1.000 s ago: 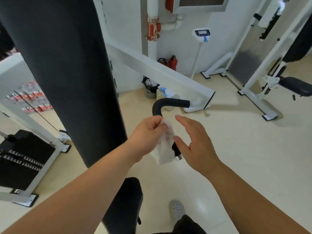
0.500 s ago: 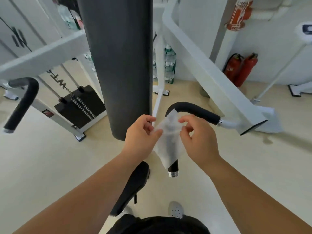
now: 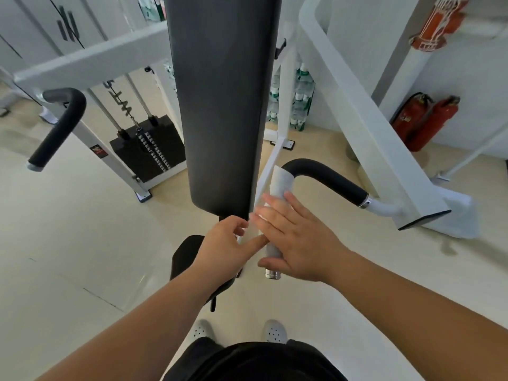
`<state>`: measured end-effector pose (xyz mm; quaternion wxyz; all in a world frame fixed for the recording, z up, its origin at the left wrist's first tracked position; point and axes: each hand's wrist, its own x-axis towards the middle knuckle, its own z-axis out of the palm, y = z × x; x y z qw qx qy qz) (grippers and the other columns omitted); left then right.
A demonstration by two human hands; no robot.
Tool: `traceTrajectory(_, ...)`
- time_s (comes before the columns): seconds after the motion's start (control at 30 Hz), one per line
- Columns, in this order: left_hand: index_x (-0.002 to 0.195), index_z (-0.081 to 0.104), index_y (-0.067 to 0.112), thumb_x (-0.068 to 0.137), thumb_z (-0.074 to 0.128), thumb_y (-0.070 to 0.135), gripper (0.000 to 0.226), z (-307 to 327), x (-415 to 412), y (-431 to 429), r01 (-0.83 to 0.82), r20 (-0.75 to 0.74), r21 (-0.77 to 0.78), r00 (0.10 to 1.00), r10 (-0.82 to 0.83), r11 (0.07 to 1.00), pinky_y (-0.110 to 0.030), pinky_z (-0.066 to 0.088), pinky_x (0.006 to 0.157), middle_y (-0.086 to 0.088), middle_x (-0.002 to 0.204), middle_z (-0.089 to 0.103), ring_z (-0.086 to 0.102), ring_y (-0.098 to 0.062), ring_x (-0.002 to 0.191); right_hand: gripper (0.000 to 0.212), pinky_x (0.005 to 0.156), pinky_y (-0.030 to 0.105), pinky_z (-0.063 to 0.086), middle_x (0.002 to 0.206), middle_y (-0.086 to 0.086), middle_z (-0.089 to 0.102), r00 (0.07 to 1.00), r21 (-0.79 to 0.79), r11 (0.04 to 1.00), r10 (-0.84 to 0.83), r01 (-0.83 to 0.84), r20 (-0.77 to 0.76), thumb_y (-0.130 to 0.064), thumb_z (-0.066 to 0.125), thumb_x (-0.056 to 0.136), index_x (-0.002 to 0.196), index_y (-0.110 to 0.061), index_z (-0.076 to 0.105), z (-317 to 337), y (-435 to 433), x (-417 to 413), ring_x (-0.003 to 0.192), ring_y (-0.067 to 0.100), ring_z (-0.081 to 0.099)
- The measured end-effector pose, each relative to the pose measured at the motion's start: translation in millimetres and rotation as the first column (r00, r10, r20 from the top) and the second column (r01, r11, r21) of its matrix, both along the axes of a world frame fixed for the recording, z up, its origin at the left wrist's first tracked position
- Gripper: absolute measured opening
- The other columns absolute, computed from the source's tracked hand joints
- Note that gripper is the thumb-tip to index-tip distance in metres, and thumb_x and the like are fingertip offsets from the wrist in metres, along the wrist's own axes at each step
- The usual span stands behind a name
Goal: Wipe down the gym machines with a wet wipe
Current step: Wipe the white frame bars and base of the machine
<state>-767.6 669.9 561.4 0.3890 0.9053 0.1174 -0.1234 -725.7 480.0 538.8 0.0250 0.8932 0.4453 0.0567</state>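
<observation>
Wet wipe is lying wrapped round the handle, under the right hand. Its straight fingers are pressing it flat, likely so it hugs the grip. Left hand, just beside, is touching the loose edge; can't tell if it's pinching.

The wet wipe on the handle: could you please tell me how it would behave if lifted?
Probably floppy: the wet wipe wraps the curved handle closely. Probably light and clingy: the right hand merely presses it with straight fingers.
</observation>
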Motion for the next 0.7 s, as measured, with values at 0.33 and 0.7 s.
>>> traceTrajectory(0.33, 0.074, 0.058, 0.021, 0.084, 0.073, 0.054, 0.037, -5, -22, -10, 0.075, -0.033, 0.11, 0.997, -0.072, 0.991, -0.023, 0.038, 0.058, 0.005, 0.07, 0.061, 0.055, -0.01, 0.065, 0.093, 0.128, 0.053, 0.005, 0.164, 0.02, 0.027, 0.97, 0.006, 0.97, -0.241, 0.242, -0.028, -0.075, 0.014, 0.098, 0.157, -0.004, 0.032, 30, 6, 32, 0.156, 0.038, 0.014)
traceTrajectory(0.7, 0.071, 0.056, 0.02, 0.079, 0.074, 0.063, 0.048, -14, -37, -5, 0.114, -0.098, 0.123, 0.99, -0.102, 0.986, -0.022, 0.042, 0.056, 0.005, 0.066, 0.059, 0.052, -0.009, 0.059, 0.099, 0.128, 0.052, 0.002, 0.169, 0.017, 0.016, 0.936, -0.044, 0.937, -0.349, 0.347, -0.047, -0.078, 0.001, 0.094, 0.16, -0.008, 0.023, 43, -3, 56, 0.159, 0.033, 0.006)
